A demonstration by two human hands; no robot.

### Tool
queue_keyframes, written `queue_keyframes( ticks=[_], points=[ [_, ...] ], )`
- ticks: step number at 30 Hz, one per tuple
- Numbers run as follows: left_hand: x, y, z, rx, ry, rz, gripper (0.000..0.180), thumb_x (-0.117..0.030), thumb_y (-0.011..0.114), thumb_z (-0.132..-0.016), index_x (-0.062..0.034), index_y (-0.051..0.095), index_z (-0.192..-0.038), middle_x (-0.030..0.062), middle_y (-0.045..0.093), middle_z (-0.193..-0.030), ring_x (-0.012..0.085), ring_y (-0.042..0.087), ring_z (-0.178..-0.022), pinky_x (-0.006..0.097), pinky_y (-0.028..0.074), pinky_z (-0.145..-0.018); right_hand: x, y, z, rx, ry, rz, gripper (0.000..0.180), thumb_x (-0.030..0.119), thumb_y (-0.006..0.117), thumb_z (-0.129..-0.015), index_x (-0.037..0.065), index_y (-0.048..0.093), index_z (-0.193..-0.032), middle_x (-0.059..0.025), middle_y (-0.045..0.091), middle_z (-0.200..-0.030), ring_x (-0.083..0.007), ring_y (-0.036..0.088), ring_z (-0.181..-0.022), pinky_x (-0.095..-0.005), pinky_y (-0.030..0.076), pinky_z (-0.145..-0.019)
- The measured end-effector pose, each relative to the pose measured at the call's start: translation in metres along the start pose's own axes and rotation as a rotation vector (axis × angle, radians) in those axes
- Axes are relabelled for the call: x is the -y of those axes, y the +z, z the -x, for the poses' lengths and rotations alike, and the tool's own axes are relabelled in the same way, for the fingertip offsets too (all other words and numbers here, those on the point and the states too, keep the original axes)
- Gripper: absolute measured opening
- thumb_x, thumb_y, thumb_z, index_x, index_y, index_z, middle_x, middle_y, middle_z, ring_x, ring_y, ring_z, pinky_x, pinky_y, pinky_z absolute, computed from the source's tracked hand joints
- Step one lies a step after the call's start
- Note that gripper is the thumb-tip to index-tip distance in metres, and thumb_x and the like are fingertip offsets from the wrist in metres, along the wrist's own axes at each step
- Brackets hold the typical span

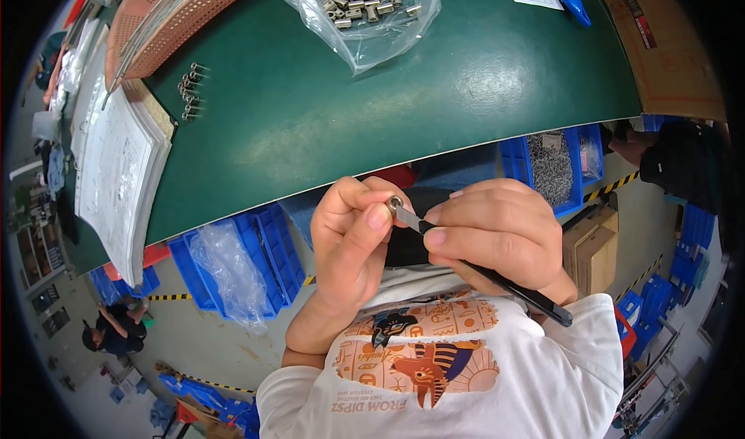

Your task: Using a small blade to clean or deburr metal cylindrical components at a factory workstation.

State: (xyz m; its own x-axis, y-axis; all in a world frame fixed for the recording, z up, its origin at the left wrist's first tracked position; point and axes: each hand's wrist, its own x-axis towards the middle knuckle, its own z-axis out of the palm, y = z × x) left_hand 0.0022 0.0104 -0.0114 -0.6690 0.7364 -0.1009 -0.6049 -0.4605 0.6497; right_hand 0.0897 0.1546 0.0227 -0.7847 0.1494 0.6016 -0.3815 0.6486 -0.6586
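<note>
Head camera: your left hand (349,233), at the centre of the frame, pinches a small metal sleeve (395,203) between thumb and forefinger. Your right hand (504,233), just beside it, has its fingers pressed together around a black-handled craft knife (535,298). The blade meets the sleeve's open end; whether its tip goes inside, you cannot tell from here.

Writing shows in several places. Your white T-shirt (543,385), lower centre, carries lines of orange-brown lettering, upside down in this view, beside orange figures. The cardboard box (675,67) at upper right has dark print and a red label. At upper left, the top sheet of the paper stack (124,152) bears marks too small to read.

On the green tabletop (310,129), a clear plastic bag (372,51) at top centre holds loose metal fittings (361,3); small screws (192,90) lie near a pink perforated basket (167,43) at upper left.
</note>
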Motion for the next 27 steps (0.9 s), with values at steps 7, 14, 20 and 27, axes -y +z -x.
queue_keyframes(
  ticks=[7, 14, 20, 27],
  points=[
    [-0.0018, -0.0019, -0.0004, 0.066, -0.061, 0.051, 0.009, -0.008, 0.056, -0.087, -0.0036, 0.052, -0.095, 0.0147, 0.058, -0.094, 0.0147, 0.055, -0.083, 0.027, 0.045, -0.075, 0.0007, -0.0032, -0.0019, 0.015, 0.037, -0.043, 0.021, 0.008, 0.075, -0.069, 0.006, 0.064, -0.087, -0.0068, 0.065, -0.082, -0.0199, 0.065, -0.072, -0.0312, 0.053, -0.066],
    [-0.0028, 0.0034, 0.0022, 0.041, -0.083, 0.081, 0.010, -0.009, 0.056, -0.087, -0.0039, 0.052, -0.094, 0.0142, 0.058, -0.093, 0.0145, 0.055, -0.081, 0.028, 0.045, -0.076, -0.0043, 0.0019, -0.0047, -0.064, -0.118, 0.126, 0.019, 0.006, 0.070, -0.064, 0.000, 0.065, -0.081, -0.0085, 0.063, -0.074, -0.0191, 0.063, -0.061, -0.0268, 0.050, -0.053],
    [-0.0023, -0.0019, 0.0004, 0.036, -0.150, 0.160, 0.009, -0.011, 0.056, -0.088, -0.0048, 0.052, -0.094, 0.0142, 0.058, -0.093, 0.0145, 0.055, -0.082, 0.027, 0.045, -0.076, 0.0005, -0.0019, 0.0002, -0.007, 0.017, -0.015, 0.021, 0.009, 0.075, -0.071, 0.007, 0.063, -0.088, -0.0072, 0.065, -0.083, -0.0201, 0.065, -0.073, -0.0314, 0.053, -0.067],
    [-0.0028, -0.0043, -0.0005, 0.083, -0.149, 0.111, 0.012, -0.009, 0.057, -0.086, -0.0047, 0.053, -0.097, 0.0138, 0.058, -0.094, 0.0144, 0.055, -0.083, 0.027, 0.044, -0.077, -0.0001, -0.0027, 0.0006, 0.007, 0.028, -0.015, 0.021, 0.008, 0.075, -0.070, 0.006, 0.063, -0.088, -0.0074, 0.065, -0.083, -0.0202, 0.065, -0.072, -0.0316, 0.053, -0.067]
  ],
)
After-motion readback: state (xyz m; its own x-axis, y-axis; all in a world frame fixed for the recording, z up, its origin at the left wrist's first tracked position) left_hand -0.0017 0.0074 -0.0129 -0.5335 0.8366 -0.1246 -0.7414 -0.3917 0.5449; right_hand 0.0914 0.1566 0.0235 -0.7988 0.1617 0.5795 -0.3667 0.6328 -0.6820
